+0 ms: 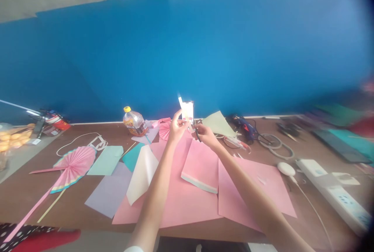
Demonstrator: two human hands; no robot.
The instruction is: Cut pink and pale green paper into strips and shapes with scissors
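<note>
My left hand [177,128] is raised over the middle of the table, its fingers closed on a narrow white paper strip [180,103] that sticks up above them. Close by on the right, my right hand [206,135] grips dark-handled scissors [198,135], whose blades point toward the left hand and are too small to see clearly. A phone [188,108] with a lit screen stands upright just behind both hands. Under them lie large pink paper sheets [181,213] and a smaller folded pink piece [201,164] with a pale edge.
At left are a pleated pink paper fan [74,164], a mint sheet [106,161], and a lilac sheet [111,189]. A yellow-capped bottle [134,123] stands behind. On the right are a blue glue gun [247,129], a coiled cable [274,146] and a white power strip [333,193].
</note>
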